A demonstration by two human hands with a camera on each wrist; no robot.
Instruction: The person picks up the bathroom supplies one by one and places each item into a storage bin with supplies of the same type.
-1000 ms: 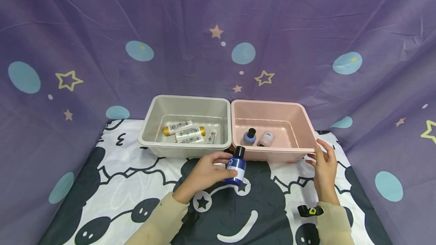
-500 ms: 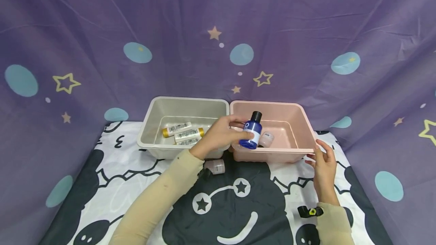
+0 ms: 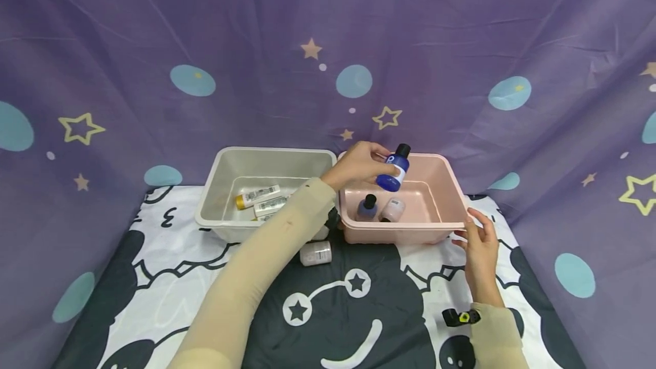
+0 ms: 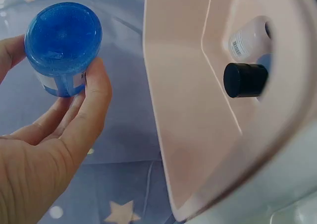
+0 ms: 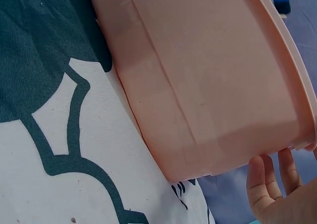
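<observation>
In the head view my left hand (image 3: 356,165) grips a dark blue bottle (image 3: 389,181) with a black cap, holding it tilted above the pink bin (image 3: 405,226). The left wrist view shows the base of this blue bottle (image 4: 64,35) between thumb and fingers, beyond the bin's edge. My right hand (image 3: 482,252) holds the bin's front right corner at the rim; in the right wrist view its fingers (image 5: 256,182) lie against the bin's underside. Inside the bin, a lilac bottle (image 3: 367,210) with a black cap stands beside a pale pink bottle (image 3: 393,210) that leans or lies.
A grey bin (image 3: 217,224) adjoins the pink one on the left, with several white tubes (image 3: 258,195) with yellow caps inside, partly hidden by my left sleeve (image 3: 277,238). Another pale pink bottle (image 3: 315,253) lies on the patterned cloth in front. A purple curtain (image 3: 266,61) hangs behind.
My left hand has carried the blue bottle from in front of the bins up, right and over the pink bin. The right hand keeps its place at the corner. The head view has shifted slightly.
</observation>
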